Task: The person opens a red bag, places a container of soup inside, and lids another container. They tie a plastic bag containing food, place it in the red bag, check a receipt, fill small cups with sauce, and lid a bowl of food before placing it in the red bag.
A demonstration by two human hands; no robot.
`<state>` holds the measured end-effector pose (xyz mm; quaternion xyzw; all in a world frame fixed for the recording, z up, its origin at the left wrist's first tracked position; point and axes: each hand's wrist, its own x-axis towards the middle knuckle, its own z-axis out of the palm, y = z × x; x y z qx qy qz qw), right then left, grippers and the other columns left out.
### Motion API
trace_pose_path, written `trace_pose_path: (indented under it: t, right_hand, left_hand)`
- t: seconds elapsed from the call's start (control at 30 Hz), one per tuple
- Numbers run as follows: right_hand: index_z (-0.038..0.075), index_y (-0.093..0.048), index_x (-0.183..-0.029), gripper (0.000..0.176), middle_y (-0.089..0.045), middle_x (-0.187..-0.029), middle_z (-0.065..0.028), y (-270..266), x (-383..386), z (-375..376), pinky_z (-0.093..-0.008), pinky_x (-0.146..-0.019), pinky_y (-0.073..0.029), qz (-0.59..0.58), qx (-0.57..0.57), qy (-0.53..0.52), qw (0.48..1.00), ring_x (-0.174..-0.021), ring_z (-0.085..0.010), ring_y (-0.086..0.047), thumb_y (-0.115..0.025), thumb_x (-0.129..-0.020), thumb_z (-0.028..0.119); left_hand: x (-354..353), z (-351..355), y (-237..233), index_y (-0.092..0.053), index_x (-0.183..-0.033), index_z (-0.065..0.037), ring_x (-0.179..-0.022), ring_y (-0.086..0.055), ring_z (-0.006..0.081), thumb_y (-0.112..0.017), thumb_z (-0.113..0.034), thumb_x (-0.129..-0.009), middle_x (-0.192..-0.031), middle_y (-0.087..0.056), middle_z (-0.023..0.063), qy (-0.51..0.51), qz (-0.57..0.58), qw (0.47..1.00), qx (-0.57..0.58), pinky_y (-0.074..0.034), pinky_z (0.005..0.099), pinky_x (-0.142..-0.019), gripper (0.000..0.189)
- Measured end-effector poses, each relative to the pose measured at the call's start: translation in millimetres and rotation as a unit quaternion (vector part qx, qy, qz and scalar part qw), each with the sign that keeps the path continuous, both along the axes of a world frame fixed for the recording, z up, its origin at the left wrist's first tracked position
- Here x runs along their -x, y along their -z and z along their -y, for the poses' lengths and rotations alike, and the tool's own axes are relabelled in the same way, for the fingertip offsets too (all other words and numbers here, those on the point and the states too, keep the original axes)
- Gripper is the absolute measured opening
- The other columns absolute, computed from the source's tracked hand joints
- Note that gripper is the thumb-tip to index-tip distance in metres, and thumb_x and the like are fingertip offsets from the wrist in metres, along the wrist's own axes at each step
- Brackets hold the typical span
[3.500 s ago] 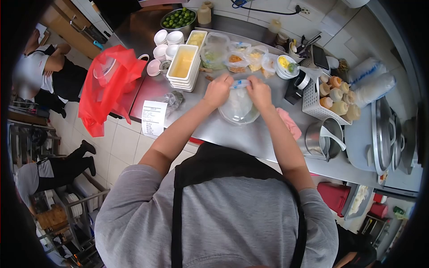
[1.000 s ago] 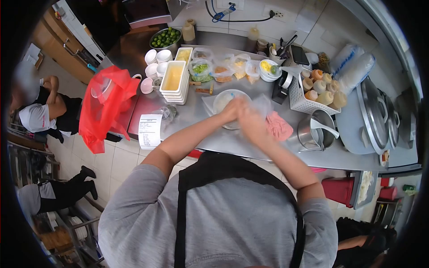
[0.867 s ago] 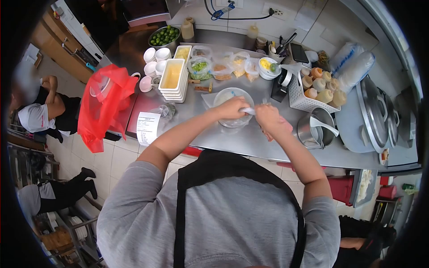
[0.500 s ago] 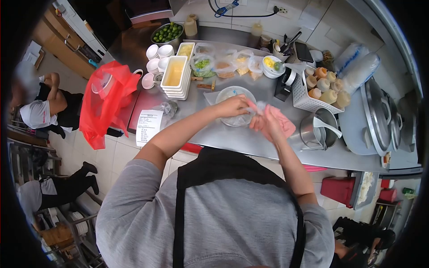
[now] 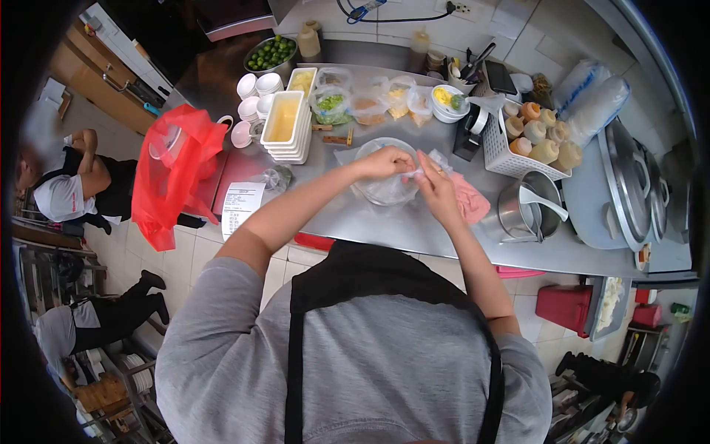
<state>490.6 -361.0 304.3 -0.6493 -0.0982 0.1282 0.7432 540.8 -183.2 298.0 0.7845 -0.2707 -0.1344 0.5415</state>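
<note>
My left hand (image 5: 386,162) is closed at the upper part of a clear plastic bag (image 5: 392,191), which lies over or around a round container on the steel counter (image 5: 325,214). Close beside it, my right hand (image 5: 436,181) has its fingers pressed together on the gathered plastic. Between the hands a thin twisted bit of the bag shows. A pink cloth (image 5: 470,198) lies under and right of my right hand. The bag's contents are hard to make out.
Stacked trays (image 5: 285,122), small bags (image 5: 367,111) and a bowl of limes (image 5: 271,54) stand behind. A bottle basket (image 5: 518,157) and steel pot (image 5: 526,211) are right; a red bag (image 5: 177,170) and receipt (image 5: 240,207) left. Co-workers (image 5: 70,185) are beyond the counter.
My hands have come closer together over the bag. My right hand has moved left and its fingers now point up. The pink cloth is more exposed.
</note>
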Motion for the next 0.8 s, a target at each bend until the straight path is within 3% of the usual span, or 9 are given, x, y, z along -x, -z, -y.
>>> trace_pose_path:
  t: [0.03, 0.07, 0.17, 0.3, 0.4, 0.47, 0.6, 0.67, 0.8]
  right_hand:
    - [0.002, -0.055, -0.093, 0.029, -0.057, -0.072, -0.0059, 0.3, -1.9, 4.7, -0.0289, -0.055, -0.044, 0.274, 0.238, 0.044, 0.931, -0.064, -0.0186, -0.056, -0.052, -0.084, 0.029]
    - [0.002, -0.054, -0.092, 0.028, -0.057, -0.072, -0.0079, 0.9, -2.6, 9.0, -0.0309, -0.056, -0.045, 0.511, 0.442, 0.081, 0.733, -0.066, -0.0215, -0.057, -0.055, -0.082, 0.028]
    - [0.004, -0.052, -0.082, 0.021, -0.056, -0.071, -0.0100, 15.6, 1.1, 19.4, -0.0353, -0.056, -0.046, 0.492, 0.509, 0.017, 0.707, -0.066, -0.0265, -0.057, -0.057, -0.079, 0.024]
    - [0.005, -0.049, -0.073, 0.020, -0.055, -0.070, -0.0094, 21.4, 7.9, 31.8, -0.0359, -0.053, -0.045, 0.435, 0.552, -0.034, 0.710, -0.062, -0.0259, -0.057, -0.056, -0.079, 0.022]
    - [0.006, -0.048, -0.071, 0.020, -0.054, -0.068, -0.0098, 30.3, 18.6, 39.0, -0.0371, -0.050, -0.045, 0.447, 0.526, 0.014, 0.724, -0.058, -0.0264, -0.057, -0.054, -0.081, 0.022]
    - [0.006, -0.048, -0.072, 0.019, -0.054, -0.067, -0.0106, 33.7, 31.6, 39.7, -0.0368, -0.050, -0.045, 0.408, 0.508, 0.039, 0.758, -0.058, -0.0278, -0.057, -0.052, -0.082, 0.021]
    - [0.005, -0.048, -0.072, 0.019, -0.056, -0.068, -0.0122, 51.4, 51.5, 37.5, -0.0379, -0.051, -0.045, 0.347, 0.516, 0.053, 0.781, -0.059, -0.0290, -0.057, -0.051, -0.083, 0.020]
    - [0.004, -0.049, -0.074, 0.021, -0.057, -0.065, -0.0152, 60.4, 59.1, 32.3, -0.0368, -0.047, -0.042, 0.186, 0.433, 0.011, 0.882, -0.056, -0.0316, -0.056, -0.046, -0.086, 0.021]
    - [0.002, -0.055, -0.078, 0.032, -0.055, -0.053, -0.0125, 51.2, 63.8, -29.8, -0.0310, -0.042, -0.039, 0.056, 0.256, -0.079, 0.962, -0.044, -0.0217, -0.052, -0.041, -0.089, 0.028]
  left_hand:
    - [-5.6, 2.3, -4.0, -0.064, -0.082, -0.005, -0.076, -0.058, 0.0190, -0.055, -0.018, -0.076, -0.080, -0.062, 0.0072, 0.041, -0.061, 0.996, -0.049, -0.044, 0.0299, -0.071, 0.017]
    - [-8.2, 4.9, -7.0, -0.064, -0.077, -0.005, -0.075, -0.057, 0.0196, -0.055, -0.020, -0.075, -0.079, -0.061, 0.0077, 0.081, -0.121, 0.985, -0.097, -0.044, 0.0306, -0.070, 0.018]
    - [-9.7, 15.6, -11.7, -0.062, -0.070, -0.004, -0.071, -0.055, 0.0215, -0.056, -0.025, -0.070, -0.074, -0.059, 0.0094, 0.180, 0.133, 0.938, -0.264, -0.042, 0.0330, -0.065, 0.022]
    - [-14.5, 19.7, -17.9, -0.060, -0.065, -0.003, -0.067, -0.054, 0.0234, -0.056, -0.028, -0.067, -0.072, -0.058, 0.0122, 0.236, 0.190, 0.887, -0.348, -0.041, 0.0357, -0.062, 0.025]
    - [-32.1, 18.8, -10.9, -0.062, -0.061, -0.009, -0.055, -0.053, 0.0141, -0.057, -0.023, -0.060, -0.055, -0.057, 0.0018, 0.266, 0.069, 0.890, -0.364, -0.037, 0.0313, -0.073, 0.015]
    - [-38.2, 17.6, -6.9, -0.058, -0.063, -0.004, -0.059, -0.053, 0.0246, -0.056, -0.028, -0.066, -0.063, -0.056, 0.0139, 0.333, 0.103, 0.877, -0.330, -0.040, 0.0382, -0.057, 0.024]
    - [-42.7, 13.6, 4.1, -0.055, -0.060, -0.004, -0.053, -0.050, 0.0218, -0.057, -0.026, -0.066, -0.056, -0.054, 0.0105, 0.338, 0.129, 0.899, -0.246, -0.038, 0.0369, -0.053, 0.023]
    - [-36.5, 13.3, -9.3, -0.053, -0.058, -0.006, -0.051, -0.048, 0.0180, -0.059, -0.024, -0.065, -0.054, -0.051, 0.0068, 0.323, -0.004, 0.910, -0.260, -0.037, 0.0350, -0.052, 0.020]
    - [-24.6, 26.9, -34.1, -0.054, -0.059, -0.008, -0.051, -0.046, 0.0151, -0.061, -0.022, -0.064, -0.055, -0.051, 0.0035, 0.292, -0.070, 0.902, -0.310, -0.036, 0.0311, -0.051, 0.017]
